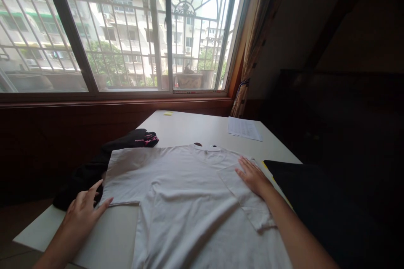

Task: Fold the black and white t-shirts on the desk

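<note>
A white T-shirt point(189, 197) lies spread on the white table, its collar towards the window. Its left sleeve reaches out flat to the side, while the right sleeve is folded inward over the body. My left hand point(82, 209) is at the cuff of the outstretched sleeve, thumb and fingers apart, with nothing seen between them. On the folded right sleeve, near the shoulder, rests my right hand point(254, 176), palm down with its fingers stretched out.
Dark clothing point(85, 176) lies along the table's left edge. Papers point(244, 128) and a yellow note point(168, 113) are at the back of the white table point(186, 124). A dark flat item point(303, 189) borders the right side. Beyond stands a barred window.
</note>
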`<state>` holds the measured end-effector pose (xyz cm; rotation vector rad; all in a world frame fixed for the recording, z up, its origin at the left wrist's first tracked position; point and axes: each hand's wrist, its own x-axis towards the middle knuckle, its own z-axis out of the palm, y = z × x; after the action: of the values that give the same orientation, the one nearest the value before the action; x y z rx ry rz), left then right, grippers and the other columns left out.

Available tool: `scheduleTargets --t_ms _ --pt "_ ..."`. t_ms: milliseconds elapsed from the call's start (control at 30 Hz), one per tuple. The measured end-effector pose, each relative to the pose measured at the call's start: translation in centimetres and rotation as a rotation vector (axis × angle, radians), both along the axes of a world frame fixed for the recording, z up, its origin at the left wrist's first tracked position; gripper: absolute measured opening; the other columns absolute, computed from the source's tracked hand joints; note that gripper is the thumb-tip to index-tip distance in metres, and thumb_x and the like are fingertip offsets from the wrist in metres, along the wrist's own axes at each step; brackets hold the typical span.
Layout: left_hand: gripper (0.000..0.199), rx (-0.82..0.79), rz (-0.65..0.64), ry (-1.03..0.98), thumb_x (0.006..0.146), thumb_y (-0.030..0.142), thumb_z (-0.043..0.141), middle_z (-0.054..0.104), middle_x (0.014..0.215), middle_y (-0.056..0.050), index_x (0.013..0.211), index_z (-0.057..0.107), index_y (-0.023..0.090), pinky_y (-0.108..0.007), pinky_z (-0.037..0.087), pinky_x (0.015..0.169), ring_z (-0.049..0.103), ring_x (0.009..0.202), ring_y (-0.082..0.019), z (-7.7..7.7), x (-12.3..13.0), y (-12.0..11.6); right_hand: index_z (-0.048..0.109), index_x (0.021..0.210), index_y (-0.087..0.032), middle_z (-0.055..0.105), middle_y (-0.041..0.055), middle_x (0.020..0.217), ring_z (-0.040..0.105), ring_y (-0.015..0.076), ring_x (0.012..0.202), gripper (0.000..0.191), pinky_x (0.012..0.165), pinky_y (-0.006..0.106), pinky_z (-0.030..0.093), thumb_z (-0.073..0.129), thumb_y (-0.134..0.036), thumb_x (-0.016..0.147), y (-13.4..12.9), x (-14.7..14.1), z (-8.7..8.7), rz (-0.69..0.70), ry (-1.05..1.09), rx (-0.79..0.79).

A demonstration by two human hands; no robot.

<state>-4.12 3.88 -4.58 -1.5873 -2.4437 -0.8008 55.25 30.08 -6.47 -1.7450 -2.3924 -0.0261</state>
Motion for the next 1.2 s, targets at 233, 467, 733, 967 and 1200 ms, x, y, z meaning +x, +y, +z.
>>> scheduleTargets --t_ms 233,467,733,967,1200 --pt "0.074 -0.017 -0.046 -0.223 0.077 0.049 0.057 0.068 0.090 -0.004 0.144 0.045 0.019 -0.033 0.055 0.069 0.069 0.071 -0.022 2.6 1.2 2.9 0.045 0.148 -0.010 0.037 0.0136 0.158 0.029 0.0241 0.149 0.065 0.120 0.046 0.026 0.031 -0.050 0.099 0.2 0.4 -0.4 0.048 0.026 0.061" --pt "0.069 0.085 0.002 -0.277 0.081 0.046 0.056 0.067 0.098 -0.004 0.145 0.043 0.023 -0.033 0.056 0.076 0.070 0.083 -0.022 4.5 2.1 4.2 0.048 0.146 -0.009 0.041 0.0143 0.156 0.031 0.0246 0.148 0.064 0.121 0.045 0.026 0.033 -0.049 0.098 0.1 0.5 -0.3 0.058 0.039 0.071" --pt "0.060 0.369 -0.223 -0.306 0.086 0.036 0.055 0.061 0.109 -0.007 0.142 0.044 0.021 -0.044 0.054 0.095 0.065 0.106 -0.026 6.8 5.7 6.8 0.051 0.144 -0.010 0.044 0.0130 0.155 0.034 0.0245 0.146 0.063 0.121 0.044 0.026 0.033 -0.049 0.097 0.2 0.5 -0.3 0.056 0.056 0.083" --pt "0.049 0.288 -0.724 -0.022 0.095 0.015 0.044 0.060 0.123 -0.010 0.143 0.045 0.025 -0.038 0.053 0.098 0.062 0.113 -0.022 8.4 11.4 8.5 0.052 0.144 -0.013 0.043 0.0112 0.155 0.035 0.0249 0.146 0.062 0.120 0.045 0.027 0.034 -0.049 0.097 0.1 0.5 -0.1 0.044 0.072 0.067" --pt "0.064 0.014 -1.166 0.138 0.094 0.003 0.039 0.058 0.136 -0.007 0.149 0.040 0.036 -0.035 0.053 0.102 0.058 0.123 -0.020 6.9 15.9 4.7 0.054 0.142 -0.012 0.046 0.0135 0.153 0.036 0.0247 0.145 0.061 0.120 0.045 0.028 0.035 -0.048 0.096 0.3 0.7 -0.2 0.074 0.095 0.086"
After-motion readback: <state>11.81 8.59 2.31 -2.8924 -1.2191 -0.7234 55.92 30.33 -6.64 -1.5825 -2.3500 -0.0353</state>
